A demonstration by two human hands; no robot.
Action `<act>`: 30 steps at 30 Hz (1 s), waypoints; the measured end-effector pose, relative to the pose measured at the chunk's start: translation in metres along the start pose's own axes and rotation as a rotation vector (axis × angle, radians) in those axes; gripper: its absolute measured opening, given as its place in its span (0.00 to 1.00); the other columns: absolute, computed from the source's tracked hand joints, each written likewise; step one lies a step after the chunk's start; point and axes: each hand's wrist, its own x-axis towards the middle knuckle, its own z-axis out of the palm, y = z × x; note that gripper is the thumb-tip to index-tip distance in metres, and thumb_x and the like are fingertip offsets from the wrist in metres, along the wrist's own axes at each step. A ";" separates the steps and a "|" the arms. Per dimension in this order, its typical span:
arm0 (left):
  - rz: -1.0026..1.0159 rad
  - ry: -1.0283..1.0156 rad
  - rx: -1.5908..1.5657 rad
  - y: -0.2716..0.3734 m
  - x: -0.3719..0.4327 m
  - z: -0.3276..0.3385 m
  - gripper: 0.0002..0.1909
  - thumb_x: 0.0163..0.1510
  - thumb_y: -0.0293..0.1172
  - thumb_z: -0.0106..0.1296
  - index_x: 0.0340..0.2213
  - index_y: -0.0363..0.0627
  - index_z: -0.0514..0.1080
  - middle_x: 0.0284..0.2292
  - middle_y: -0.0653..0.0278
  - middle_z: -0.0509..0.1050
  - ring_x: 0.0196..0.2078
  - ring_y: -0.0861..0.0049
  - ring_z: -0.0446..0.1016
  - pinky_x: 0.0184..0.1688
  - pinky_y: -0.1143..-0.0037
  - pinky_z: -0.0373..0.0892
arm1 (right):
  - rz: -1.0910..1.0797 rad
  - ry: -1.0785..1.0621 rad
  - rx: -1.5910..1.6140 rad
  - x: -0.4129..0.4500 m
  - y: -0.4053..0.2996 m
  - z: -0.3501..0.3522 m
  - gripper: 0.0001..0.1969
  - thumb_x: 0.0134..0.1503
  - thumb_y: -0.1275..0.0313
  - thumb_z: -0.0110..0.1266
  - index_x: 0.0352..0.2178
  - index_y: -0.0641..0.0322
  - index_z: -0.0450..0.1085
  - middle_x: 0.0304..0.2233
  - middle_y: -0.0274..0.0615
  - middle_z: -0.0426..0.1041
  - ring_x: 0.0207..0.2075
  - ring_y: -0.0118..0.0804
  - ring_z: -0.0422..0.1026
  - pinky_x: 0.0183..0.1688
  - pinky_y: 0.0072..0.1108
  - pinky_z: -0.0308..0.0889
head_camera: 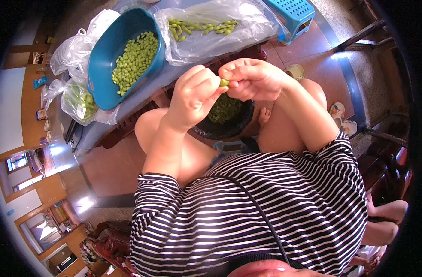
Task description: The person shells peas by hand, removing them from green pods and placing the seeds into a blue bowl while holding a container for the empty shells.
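Note:
Both hands meet above a dark bin point(217, 131) that holds green pods or husks point(225, 110). Between their fingertips is a green soybean pod point(224, 82), pinched from both sides. My left hand point(195, 95) grips it with thumb and bent forefinger, while my right hand point(250, 79) pinches its other end. On the table to the upper left stands a blue plastic basin point(105, 55) with many shelled green beans point(134, 62) in it. Beside the basin, whole green pods point(211, 27) lie on a clear plastic bag point(197, 48).
A knotted plastic bag of green pods point(80, 100) sits left of the basin on the table point(141, 98). A blue plastic stool point(294, 14) stands beyond the table's far right end. Slippers point(336, 110) lie on the tiled floor. Another person's legs point(384, 221) show at the lower right.

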 end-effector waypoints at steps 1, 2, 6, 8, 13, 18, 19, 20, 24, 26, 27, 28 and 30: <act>0.042 0.022 0.070 0.001 0.001 0.000 0.10 0.38 0.22 0.57 0.21 0.38 0.65 0.18 0.62 0.61 0.21 0.66 0.61 0.22 0.71 0.59 | -0.006 -0.001 -0.001 0.000 0.000 0.000 0.13 0.57 0.67 0.45 0.20 0.59 0.61 0.13 0.21 0.49 0.14 0.15 0.45 0.15 0.11 0.39; 0.075 0.036 0.113 0.001 0.001 0.000 0.10 0.37 0.22 0.58 0.22 0.38 0.66 0.19 0.63 0.62 0.21 0.67 0.62 0.22 0.72 0.59 | 0.016 -0.022 0.057 0.000 0.000 0.001 0.12 0.57 0.67 0.46 0.20 0.59 0.61 0.13 0.22 0.49 0.14 0.15 0.45 0.15 0.11 0.39; 0.140 0.128 0.198 0.002 0.003 0.005 0.09 0.38 0.22 0.58 0.22 0.38 0.67 0.19 0.63 0.64 0.20 0.67 0.62 0.22 0.73 0.60 | -0.043 -0.032 0.021 0.003 0.001 -0.001 0.13 0.57 0.67 0.46 0.20 0.61 0.61 0.13 0.24 0.51 0.14 0.16 0.47 0.15 0.11 0.43; 0.014 0.184 0.113 -0.005 0.001 0.006 0.07 0.41 0.22 0.57 0.23 0.38 0.68 0.19 0.62 0.65 0.20 0.67 0.63 0.23 0.74 0.61 | -0.241 0.067 -0.261 0.006 0.000 -0.002 0.10 0.57 0.68 0.45 0.25 0.62 0.64 0.15 0.25 0.55 0.16 0.17 0.50 0.17 0.11 0.46; -0.784 0.188 -0.866 -0.012 -0.002 0.006 0.11 0.57 0.34 0.46 0.27 0.39 0.67 0.18 0.72 0.62 0.18 0.88 0.58 0.21 0.87 0.53 | -0.683 0.428 -1.168 0.009 -0.003 -0.004 0.06 0.54 0.72 0.49 0.28 0.65 0.68 0.19 0.36 0.65 0.22 0.32 0.66 0.27 0.19 0.63; -0.954 0.211 -1.037 -0.018 -0.006 0.017 0.13 0.58 0.37 0.45 0.24 0.42 0.66 0.18 0.73 0.62 0.18 0.89 0.57 0.19 0.86 0.52 | -0.876 0.438 -1.621 0.013 -0.001 -0.009 0.06 0.47 0.76 0.53 0.28 0.69 0.68 0.23 0.45 0.67 0.26 0.45 0.68 0.29 0.27 0.65; -0.956 0.216 -1.038 -0.021 -0.008 0.019 0.13 0.58 0.37 0.45 0.24 0.42 0.66 0.18 0.73 0.62 0.18 0.89 0.57 0.19 0.86 0.52 | -0.829 0.456 -1.699 0.013 -0.001 -0.006 0.06 0.46 0.76 0.53 0.27 0.69 0.68 0.22 0.45 0.67 0.25 0.46 0.68 0.29 0.27 0.65; -0.920 0.211 -0.778 -0.024 -0.010 0.022 0.13 0.58 0.36 0.45 0.23 0.42 0.66 0.17 0.74 0.62 0.18 0.90 0.56 0.19 0.86 0.52 | -0.781 0.473 -1.777 0.013 -0.002 -0.005 0.06 0.44 0.76 0.53 0.26 0.68 0.69 0.22 0.45 0.67 0.24 0.47 0.68 0.28 0.28 0.65; -0.749 0.127 -0.379 -0.020 -0.010 0.026 0.11 0.58 0.32 0.43 0.24 0.40 0.66 0.17 0.77 0.61 0.19 0.93 0.56 0.20 0.87 0.52 | -0.693 0.501 -1.811 0.013 -0.004 -0.005 0.06 0.41 0.73 0.53 0.21 0.67 0.69 0.19 0.46 0.68 0.23 0.48 0.69 0.28 0.30 0.65; -0.637 0.096 -0.325 -0.018 -0.008 0.025 0.10 0.58 0.30 0.43 0.25 0.38 0.66 0.18 0.76 0.61 0.20 0.93 0.56 0.21 0.87 0.54 | -0.726 0.498 -1.709 0.013 -0.006 -0.009 0.06 0.39 0.73 0.53 0.18 0.67 0.70 0.17 0.46 0.68 0.21 0.48 0.68 0.26 0.30 0.65; -0.639 0.095 -0.324 -0.017 -0.008 0.023 0.10 0.58 0.30 0.43 0.25 0.38 0.66 0.18 0.76 0.61 0.20 0.93 0.56 0.21 0.87 0.54 | -0.726 0.498 -1.707 0.014 -0.005 -0.010 0.06 0.39 0.73 0.53 0.18 0.67 0.70 0.17 0.46 0.68 0.21 0.48 0.68 0.26 0.30 0.65; -0.666 0.068 -0.340 -0.016 -0.008 0.020 0.10 0.57 0.29 0.44 0.26 0.35 0.66 0.19 0.67 0.65 0.21 0.87 0.59 0.24 0.83 0.58 | -0.724 0.491 -1.645 0.014 -0.005 -0.011 0.06 0.39 0.73 0.54 0.18 0.67 0.70 0.17 0.46 0.69 0.21 0.48 0.68 0.26 0.29 0.65; -0.692 0.040 -0.358 -0.014 -0.008 0.016 0.10 0.56 0.28 0.45 0.27 0.32 0.66 0.20 0.58 0.68 0.23 0.81 0.63 0.27 0.79 0.63 | -0.719 0.487 -1.583 0.014 -0.004 -0.012 0.06 0.39 0.73 0.54 0.19 0.67 0.71 0.17 0.47 0.69 0.21 0.47 0.68 0.25 0.28 0.65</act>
